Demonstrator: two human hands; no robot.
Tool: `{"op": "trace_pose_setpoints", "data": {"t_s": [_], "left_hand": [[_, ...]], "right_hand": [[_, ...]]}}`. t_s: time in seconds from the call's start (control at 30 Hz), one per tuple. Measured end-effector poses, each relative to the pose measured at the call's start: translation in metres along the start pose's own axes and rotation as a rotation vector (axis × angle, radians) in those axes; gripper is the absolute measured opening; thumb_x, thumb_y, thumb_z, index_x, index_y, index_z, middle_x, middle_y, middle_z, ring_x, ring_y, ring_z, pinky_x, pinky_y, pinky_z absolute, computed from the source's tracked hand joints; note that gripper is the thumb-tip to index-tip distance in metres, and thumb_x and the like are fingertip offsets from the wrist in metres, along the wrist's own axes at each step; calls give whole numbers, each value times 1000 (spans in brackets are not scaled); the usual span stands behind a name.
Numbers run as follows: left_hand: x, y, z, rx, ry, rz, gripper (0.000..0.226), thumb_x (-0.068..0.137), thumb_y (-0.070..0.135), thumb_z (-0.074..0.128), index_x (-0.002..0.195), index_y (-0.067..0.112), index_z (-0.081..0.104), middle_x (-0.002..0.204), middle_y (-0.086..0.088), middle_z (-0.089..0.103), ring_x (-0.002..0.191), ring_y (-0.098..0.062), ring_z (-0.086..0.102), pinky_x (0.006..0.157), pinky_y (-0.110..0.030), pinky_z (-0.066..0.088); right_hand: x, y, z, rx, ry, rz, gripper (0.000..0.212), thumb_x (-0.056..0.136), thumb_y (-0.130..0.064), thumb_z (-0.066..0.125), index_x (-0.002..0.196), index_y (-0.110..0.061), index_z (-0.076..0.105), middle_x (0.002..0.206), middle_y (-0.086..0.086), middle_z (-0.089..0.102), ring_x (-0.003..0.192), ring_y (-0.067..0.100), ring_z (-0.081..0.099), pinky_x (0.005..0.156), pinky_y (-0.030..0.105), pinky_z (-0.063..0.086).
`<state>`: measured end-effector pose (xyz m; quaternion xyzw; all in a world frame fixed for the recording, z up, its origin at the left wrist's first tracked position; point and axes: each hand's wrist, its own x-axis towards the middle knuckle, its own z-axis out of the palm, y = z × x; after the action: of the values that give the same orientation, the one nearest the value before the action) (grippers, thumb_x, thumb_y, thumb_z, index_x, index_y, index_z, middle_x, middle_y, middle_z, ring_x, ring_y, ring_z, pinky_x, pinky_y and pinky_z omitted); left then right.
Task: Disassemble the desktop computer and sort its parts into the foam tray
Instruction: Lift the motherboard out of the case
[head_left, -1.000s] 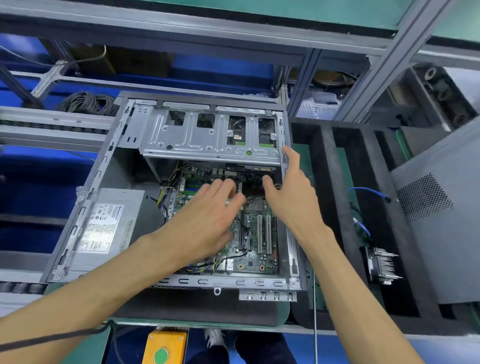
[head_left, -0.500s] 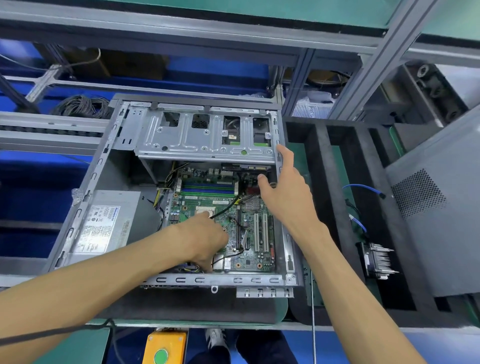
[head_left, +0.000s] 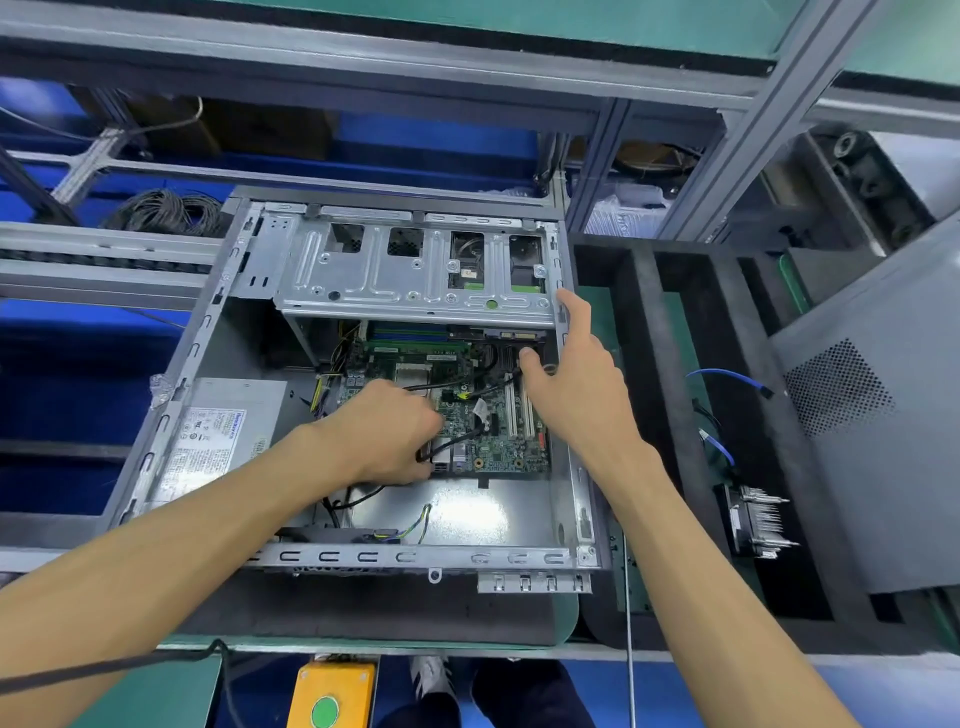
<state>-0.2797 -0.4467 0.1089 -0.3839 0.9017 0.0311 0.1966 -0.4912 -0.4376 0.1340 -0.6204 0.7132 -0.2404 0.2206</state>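
Observation:
The open desktop case (head_left: 576, 499) lies on its side in front of me. Its green motherboard (head_left: 498, 441) has slid towards the drive cage (head_left: 415, 275), and bare metal floor shows in front of it. My left hand (head_left: 384, 431) grips the board's near left edge, with a black cable looped by the fingers. My right hand (head_left: 576, 384) rests inside the case's right wall, index finger up along the rim, thumb on the board's far right corner. The black foam tray (head_left: 644, 332) stands to the right of the case.
A grey power supply (head_left: 218, 436) sits in the case's left part. In the tray lie a finned heatsink (head_left: 753, 519) and blue cables (head_left: 727, 374). A grey side panel (head_left: 878, 415) leans at the right. A yellow box with a green button (head_left: 327, 696) sits below the bench edge.
My left hand drew back from lying flat on the board and closed on its near left edge. The board now sits further from the case's front rail, baring metal floor. My right hand barely moved.

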Motion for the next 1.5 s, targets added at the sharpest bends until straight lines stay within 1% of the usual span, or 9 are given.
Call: {"op": "trace_pose_setpoints", "data": {"t_s": [0.2,0.37,0.47,0.6,0.77,0.93,1.03,1.2,1.5], "left_hand": [[-10,9,-19,48,57,-62,15,91,28,54,77,21,53,85,-3,70,79,-25,66,89,-34,46],[-33,7,-52,-251,215,-19,24,95,46,53,85,29,68,70,11,66,64,-11,58,87,-27,39],[-41,14,-60,-527,-58,4,30,98,51,50,105,33,72,70,19,67,63,1,61,67,-18,44],[-37,24,-50,-774,-282,87,31,101,14,47,120,24,69,107,10,74,91,0,67,82,-16,51],[-39,17,-42,-1160,-97,61,43,85,-9,45,85,15,80,73,-14,69,62,-18,59,63,-28,49],[-43,-2,-34,-1443,91,-156,48,81,-13,41,60,16,72,77,-13,75,84,-28,72,79,-37,57],[-27,-15,-20,-1068,316,-351,38,83,-5,52,67,26,68,78,4,74,76,-19,70,73,-35,57],[-1,2,9,-546,-92,-184,41,80,34,78,112,23,55,100,6,59,86,-14,55,71,-28,44],[-8,5,4,-190,134,-27,33,84,37,70,101,24,46,105,4,61,100,-20,60,71,-35,45]], "right_hand": [[1,2,0,-8,4,-3,68,100,-37,56,155,-31,16,104,11,63,72,23,61,57,34,38],[-5,-3,-2,-55,98,-73,55,99,-30,59,150,-19,38,139,14,46,129,29,45,97,41,45],[-14,-11,-7,109,270,-349,23,99,-15,61,119,-8,67,129,10,57,126,22,52,105,32,43],[-25,-18,-13,99,-53,-549,19,99,-18,57,109,-17,74,92,-7,74,76,6,62,74,32,54],[-33,-35,-3,-113,-577,-502,39,100,-20,41,135,-22,60,137,0,62,121,18,58,105,39,46],[-33,-41,-2,-288,-793,-388,45,108,-44,20,80,-32,53,84,-1,63,74,11,54,72,35,42],[-38,-38,5,-473,-846,-401,49,104,-45,40,61,-25,50,63,-7,51,60,9,50,62,30,41],[-41,-37,8,-494,-943,-317,28,94,-28,58,86,-8,76,86,7,73,80,27,67,80,42,60],[-44,-41,0,-486,-818,-316,38,98,-23,52,62,-10,51,60,4,50,65,28,55,71,37,54]]}}
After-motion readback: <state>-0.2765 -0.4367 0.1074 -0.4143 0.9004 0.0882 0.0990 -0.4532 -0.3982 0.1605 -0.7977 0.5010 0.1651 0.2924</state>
